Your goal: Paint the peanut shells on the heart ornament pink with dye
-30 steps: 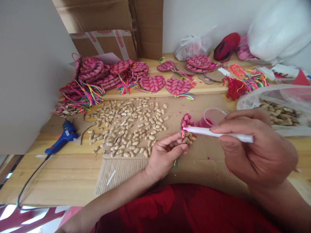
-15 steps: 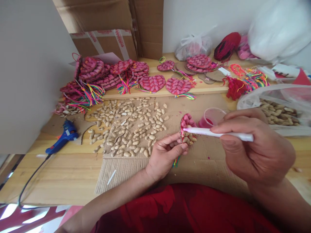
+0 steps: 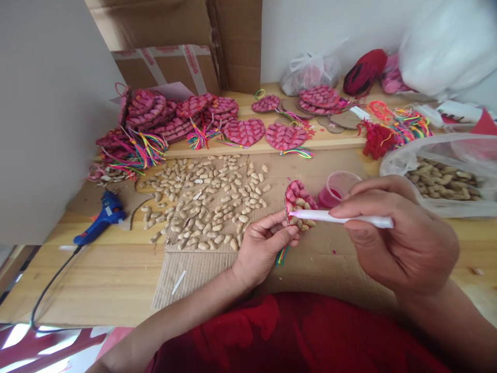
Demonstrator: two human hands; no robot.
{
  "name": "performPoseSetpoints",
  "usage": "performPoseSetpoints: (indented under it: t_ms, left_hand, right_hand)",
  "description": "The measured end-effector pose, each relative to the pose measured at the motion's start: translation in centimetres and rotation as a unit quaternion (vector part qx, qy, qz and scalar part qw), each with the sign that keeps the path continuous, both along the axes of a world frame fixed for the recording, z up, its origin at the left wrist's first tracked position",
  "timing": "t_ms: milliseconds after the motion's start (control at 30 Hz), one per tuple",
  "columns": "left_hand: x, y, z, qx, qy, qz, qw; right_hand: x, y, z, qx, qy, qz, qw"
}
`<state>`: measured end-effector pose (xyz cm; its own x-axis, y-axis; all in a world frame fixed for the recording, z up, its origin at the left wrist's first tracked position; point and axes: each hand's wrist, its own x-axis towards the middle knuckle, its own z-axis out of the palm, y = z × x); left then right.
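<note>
My left hand (image 3: 266,246) pinches the edge of a peanut-covered cardboard piece (image 3: 298,199), tilted up on its side. Its upper peanuts are pink, while the lower ones keep their natural tan. A colourful tassel (image 3: 282,256) hangs beneath it. In my right hand (image 3: 399,233) is a white pen-like paint stick (image 3: 341,216), held between thumb and fingers. The stick's pink-stained tip touches or nearly touches the left edge of the piece. Just behind the stick stands a clear plastic cup (image 3: 341,184) with pink paint inside.
Loose peanuts (image 3: 217,207) are spread over the cardboard sheet (image 3: 194,272). At left lies a blue glue gun (image 3: 100,217) with its cord. Finished pink hearts (image 3: 244,132) line the back ledge. A plastic bag of peanuts (image 3: 442,178) sits at right.
My right hand has moved slightly left, and the stick's tip has dropped lower along the piece's edge. My left hand keeps its hold, the piece shifting slightly left.
</note>
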<state>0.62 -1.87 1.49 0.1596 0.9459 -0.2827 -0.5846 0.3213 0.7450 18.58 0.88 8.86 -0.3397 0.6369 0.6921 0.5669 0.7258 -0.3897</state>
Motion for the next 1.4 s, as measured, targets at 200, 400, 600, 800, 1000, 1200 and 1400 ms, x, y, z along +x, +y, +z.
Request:
performPoseSetpoints:
  t_ms: [200,400,600,800,1000,1200,1400]
  left_hand:
    - [0.0,0.0,-0.2,0.006,-0.001,-0.001,1.0]
    - [0.0,0.1,-0.2,0.0,-0.004,-0.005,1.0]
    - [-0.1,0.0,-0.3,-0.002,-0.009,0.0,1.0]
    - [-0.1,0.1,0.0,0.003,0.0,-0.003,1.0]
    - [-0.1,0.2,0.1,-0.002,0.005,0.009,1.0]
    - [0.0,0.1,0.1,-0.001,0.01,0.026,1.0]
    - [0.1,0.0,-0.2,0.021,0.014,0.041,0.999]
  right_hand:
    - [-0.1,0.3,-0.1,0.017,0.01,-0.016,1.0]
    - [0.0,0.3,-0.1,0.015,0.002,0.005,1.0]
    - [0.0,0.4,-0.1,0.032,-0.008,-0.027,0.999]
    - [-0.1,0.1,0.1,0.023,-0.034,0.006,0.999]
    - [-0.6,-0.3,0.2,0.079,-0.086,0.003,0.993]
    - [-1.1,-0.8,0.7,0.098,-0.125,0.019,0.987]
    - [-1.2,-1.2,0.5,0.13,-0.156,0.037,0.978]
